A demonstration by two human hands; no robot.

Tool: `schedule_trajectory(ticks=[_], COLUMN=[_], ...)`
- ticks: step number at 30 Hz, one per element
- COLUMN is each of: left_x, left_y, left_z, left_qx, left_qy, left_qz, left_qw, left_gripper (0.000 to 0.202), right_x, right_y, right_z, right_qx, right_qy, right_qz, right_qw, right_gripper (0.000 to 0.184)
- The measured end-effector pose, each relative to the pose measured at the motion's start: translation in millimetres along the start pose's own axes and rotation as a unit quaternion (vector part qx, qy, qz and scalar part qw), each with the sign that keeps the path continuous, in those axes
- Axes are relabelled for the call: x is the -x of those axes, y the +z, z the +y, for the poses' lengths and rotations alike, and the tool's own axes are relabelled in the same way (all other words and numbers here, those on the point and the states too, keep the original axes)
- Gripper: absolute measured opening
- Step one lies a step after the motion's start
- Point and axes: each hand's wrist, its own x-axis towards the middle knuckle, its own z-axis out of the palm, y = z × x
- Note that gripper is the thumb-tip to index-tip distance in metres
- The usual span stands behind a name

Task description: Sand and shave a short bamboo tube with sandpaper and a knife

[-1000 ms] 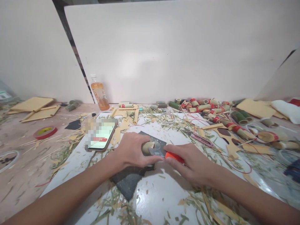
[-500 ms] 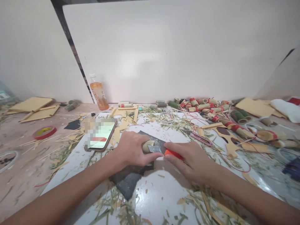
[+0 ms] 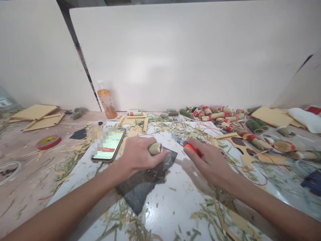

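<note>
Knife (image 3: 191, 149) now off bamboo tube (image 3: 155, 149), bottle (image 3: 107, 104) of orange liquid (image 3: 103, 93) behind

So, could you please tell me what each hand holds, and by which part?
The left hand grips a short, pale-green bamboo tube around its body; the right hand holds a metal-bladed knife by its orange-red handle.

My left hand (image 3: 137, 153) and right hand (image 3: 207, 160): both bare, slim-fingered. Wrists (image 3: 122, 169) bare too. Left forearm (image 3: 82, 192) and right forearm (image 3: 263, 202) uncovered as far as they show, smooth, slender, narrow by the hand, broader toward the bottom corners. Fine skin detail too blurred to make out.
</note>
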Motion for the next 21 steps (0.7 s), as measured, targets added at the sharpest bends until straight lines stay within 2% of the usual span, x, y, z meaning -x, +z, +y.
schedule_trajectory(ticks=[2,5,9,13,17,21], left_x=[-1,-1,-2,0,2,2], left_y=[-1.7,0.4,4.4,3.9,2.5,3.2], left_z=[-1,-1,-2,-4,-1,1], left_qx=[0.034,0.085,0.122,0.168,0.193,0.164], left_qy=[0.013,0.048,0.062,0.048,0.055,0.072], left_qz=[-0.03,-0.061,-0.099,-0.15,-0.187,-0.177], left_qw=[0.999,0.993,0.986,0.973,0.962,0.968], left_gripper=[0.051,0.039,0.028,0.018,0.022,0.04], right_x=[-2,0,3,4,4,5], right_y=[-2,0,7,8,3,0], right_z=[1,2,3,5,3,-1], right_qx=[-0.037,-0.074,-0.058,-0.023,0.008,0.032], right_qy=[-0.01,-0.047,-0.112,-0.143,-0.163,-0.172], right_qz=[0.002,-0.038,-0.102,-0.112,-0.109,-0.113], right_qw=[0.999,0.995,0.987,0.983,0.981,0.978], right_gripper=[0.036,0.034,0.03,0.027,0.027,0.026])
